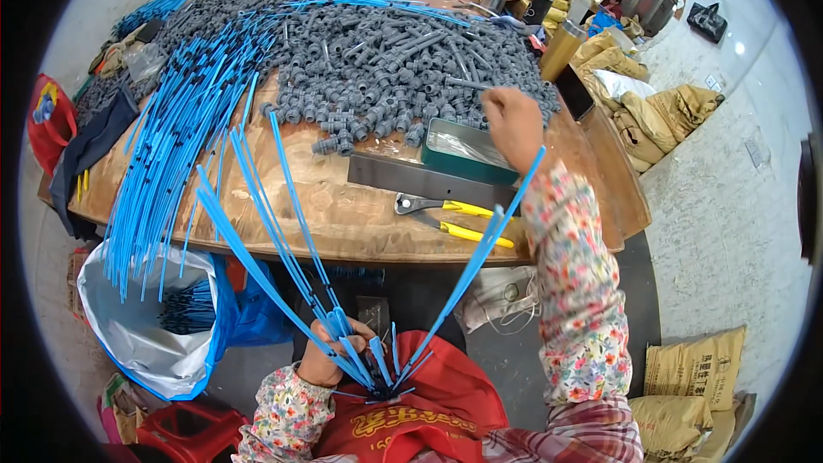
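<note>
Low in front of me, my left hand is closed around a fanned bunch of long blue plastic strips. Their lower ends meet at dark pieces over my red apron. My right hand is raised above the right of the table, fingers pinched together. A thin grey rod lies at its fingertips; I cannot tell whether it is held. Just left of that wrist is an open green tin with thin pale pieces inside. Yellow-handled end cutters lie nearer me.
Grey plastic fittings heap across the wooden table. Blue strips with black parts hang over its left edge, above a white-lined blue bag. A dark metal bar, phone and golden flask stand or lie around; sacks sit right.
</note>
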### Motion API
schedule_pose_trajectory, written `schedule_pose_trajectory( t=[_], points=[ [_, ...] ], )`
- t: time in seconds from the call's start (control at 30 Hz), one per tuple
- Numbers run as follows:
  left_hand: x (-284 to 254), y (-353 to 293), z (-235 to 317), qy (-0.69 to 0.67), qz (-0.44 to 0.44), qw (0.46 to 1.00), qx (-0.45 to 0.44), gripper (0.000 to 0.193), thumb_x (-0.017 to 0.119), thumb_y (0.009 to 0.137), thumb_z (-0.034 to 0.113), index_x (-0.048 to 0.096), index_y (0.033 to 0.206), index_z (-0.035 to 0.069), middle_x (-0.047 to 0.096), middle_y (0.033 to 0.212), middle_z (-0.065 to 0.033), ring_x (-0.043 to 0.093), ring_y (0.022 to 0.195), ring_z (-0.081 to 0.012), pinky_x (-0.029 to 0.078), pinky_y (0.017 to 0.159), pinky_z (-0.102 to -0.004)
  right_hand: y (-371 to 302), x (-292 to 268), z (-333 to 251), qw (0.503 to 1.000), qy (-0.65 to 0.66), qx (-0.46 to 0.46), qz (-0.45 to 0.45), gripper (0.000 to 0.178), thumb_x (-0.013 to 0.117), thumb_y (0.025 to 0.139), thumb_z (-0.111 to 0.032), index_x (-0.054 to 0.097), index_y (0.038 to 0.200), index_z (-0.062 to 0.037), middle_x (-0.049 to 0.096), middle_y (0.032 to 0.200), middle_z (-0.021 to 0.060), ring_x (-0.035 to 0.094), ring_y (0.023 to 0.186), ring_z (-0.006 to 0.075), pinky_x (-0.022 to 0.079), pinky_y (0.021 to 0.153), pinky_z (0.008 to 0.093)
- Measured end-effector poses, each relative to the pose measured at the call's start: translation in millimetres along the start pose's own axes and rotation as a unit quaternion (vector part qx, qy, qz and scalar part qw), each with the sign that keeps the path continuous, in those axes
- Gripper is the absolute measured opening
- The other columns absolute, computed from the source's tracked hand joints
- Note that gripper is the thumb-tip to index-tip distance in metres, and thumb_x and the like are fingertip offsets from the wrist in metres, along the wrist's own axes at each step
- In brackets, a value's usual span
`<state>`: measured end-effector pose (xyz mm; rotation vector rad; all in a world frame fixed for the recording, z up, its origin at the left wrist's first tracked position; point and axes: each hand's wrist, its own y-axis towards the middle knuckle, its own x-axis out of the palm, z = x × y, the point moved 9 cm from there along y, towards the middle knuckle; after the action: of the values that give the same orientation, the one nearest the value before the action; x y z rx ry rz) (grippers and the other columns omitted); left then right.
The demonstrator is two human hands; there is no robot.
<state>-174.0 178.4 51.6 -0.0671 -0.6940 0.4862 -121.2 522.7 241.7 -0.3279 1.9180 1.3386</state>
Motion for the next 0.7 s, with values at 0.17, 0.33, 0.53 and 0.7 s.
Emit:
schedule_pose_trajectory(
  t=[0.17, 0.33, 0.53, 0.7],
  points=[
    [-5, -3, -9, -0.008, 0.015, 0.999, -0.036, 0.016, 0.067, 0.073, 0.006, 0.062, 0.082, -0.006, 0.065, 0.072, -0.0155, 0.065, 0.065, -0.0236, 0.055, 0.061, -0.0319, 38, 53, 12, 0.984, -0.175, -0.001, -0.022, 0.011, 0.055, 0.079, -0.007, 0.062, 0.087, -0.0029, 0.059, 0.081, 0.0156, 0.061, 0.075, 0.0355, 0.049, 0.069, 0.0454],
    [-10, -8, -7, -0.031, 0.028, 0.998, -0.037, 0.016, 0.066, 0.073, 0.007, 0.062, 0.082, -0.006, 0.064, 0.070, -0.0132, 0.064, 0.063, -0.0220, 0.054, 0.060, -0.0311, 43, 72, 27, 0.966, -0.244, 0.006, -0.084, 0.014, 0.055, 0.077, -0.009, 0.066, 0.086, -0.0060, 0.060, 0.082, 0.0164, 0.061, 0.074, 0.0378, 0.051, 0.069, 0.0440],
    [-30, -9, -18, -0.038, 0.023, 0.998, -0.033, 0.014, 0.065, 0.074, 0.008, 0.060, 0.079, -0.003, 0.063, 0.070, -0.0111, 0.063, 0.062, -0.0210, 0.054, 0.059, -0.0311, 19, 13, -32, 0.990, -0.106, 0.002, -0.095, 0.014, 0.060, 0.077, -0.013, 0.065, 0.084, -0.0017, 0.063, 0.082, 0.0175, 0.063, 0.074, 0.0333, 0.050, 0.066, 0.0409],
    [-35, -6, -27, -0.120, -0.009, 0.991, -0.055, 0.019, 0.068, 0.077, 0.015, 0.057, 0.081, 0.001, 0.062, 0.073, -0.0100, 0.062, 0.063, -0.0199, 0.052, 0.057, -0.0307, -82, -12, -123, 0.913, 0.320, 0.082, -0.240, 0.018, 0.070, 0.074, -0.008, 0.063, 0.088, 0.0031, 0.060, 0.074, 0.0074, 0.056, 0.069, 0.0119, 0.046, 0.063, 0.0269]
  ],
)
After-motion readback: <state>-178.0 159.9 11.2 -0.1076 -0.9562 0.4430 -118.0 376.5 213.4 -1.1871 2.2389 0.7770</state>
